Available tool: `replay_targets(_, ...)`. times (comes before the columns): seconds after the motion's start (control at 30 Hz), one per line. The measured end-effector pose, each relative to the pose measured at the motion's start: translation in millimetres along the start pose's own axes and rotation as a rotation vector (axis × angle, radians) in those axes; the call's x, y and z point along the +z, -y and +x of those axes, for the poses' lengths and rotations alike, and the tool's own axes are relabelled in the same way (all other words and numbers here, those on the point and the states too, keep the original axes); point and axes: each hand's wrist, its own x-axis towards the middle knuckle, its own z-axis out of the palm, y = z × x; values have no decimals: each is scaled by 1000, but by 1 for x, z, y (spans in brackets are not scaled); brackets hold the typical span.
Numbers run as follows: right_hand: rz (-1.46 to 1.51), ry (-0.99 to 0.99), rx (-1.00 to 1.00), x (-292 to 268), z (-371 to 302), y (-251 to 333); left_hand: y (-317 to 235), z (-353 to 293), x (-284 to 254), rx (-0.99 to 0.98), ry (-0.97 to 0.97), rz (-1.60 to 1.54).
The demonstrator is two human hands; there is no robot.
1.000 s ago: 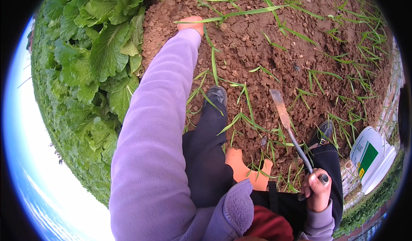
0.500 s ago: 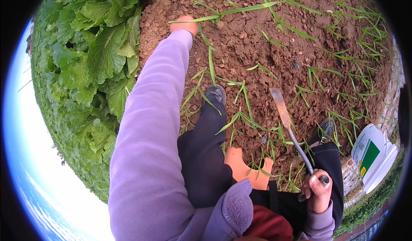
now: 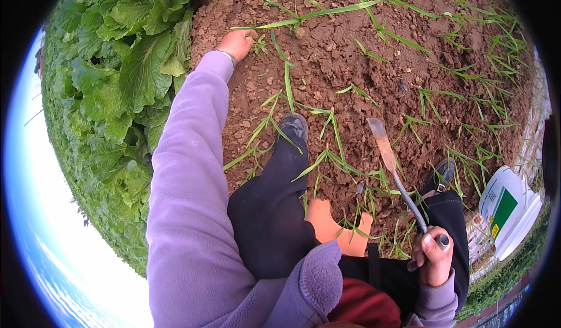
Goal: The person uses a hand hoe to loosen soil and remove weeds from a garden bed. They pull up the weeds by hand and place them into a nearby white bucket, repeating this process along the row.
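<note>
The weed [image 3: 259, 45], a small green tuft, grows in the soil [image 3: 327, 65] beyond the left shoe [image 3: 294, 128] and to its left; it shows just right of the fingers [image 3: 248, 34] of the left hand [image 3: 235, 44], at their very tips. Those fingers are bent and bunched close together, with little gap between them, but whether they pinch a stem or only touch the leaves I cannot tell. One long leaf of the shoots [image 3: 333, 10] passes at the far edge of that hand

The right hand [image 3: 435, 258] is to the right of the left shoe and nearer the body. Its fingers are curled round the handle of the tool [image 3: 384, 147], thumb laid along the grip, the handle's end poking out past it. The tool's narrow, rust-marked blade points away from the body and ends to the right of the left shoe, apart from the weed

Left of the left shoe stand the leafy plants [image 3: 143, 71]. To its right and nearer the body are the right shoe [image 3: 444, 176] and, farther right, the white bucket [image 3: 505, 205]. The orange piece [image 3: 339, 228] lies nearer the body than the left shoe and slightly right of it
</note>
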Motion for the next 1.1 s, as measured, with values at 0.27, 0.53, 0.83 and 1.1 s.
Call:
replay_targets(0.27,14,9,7,4,1,1,-24,-16,31,113,-78,690)
replay_targets(0.53,-228,93,-77,10,16,17,-9,-2,24,-21,-90,462)
replay_targets(0.83,-675,217,-582,110,169,34,3,-11,41,-2,-240,376)
replay_targets(1.1,-746,319,-648,154,211,26,1,-1,37,-128,-192,347)
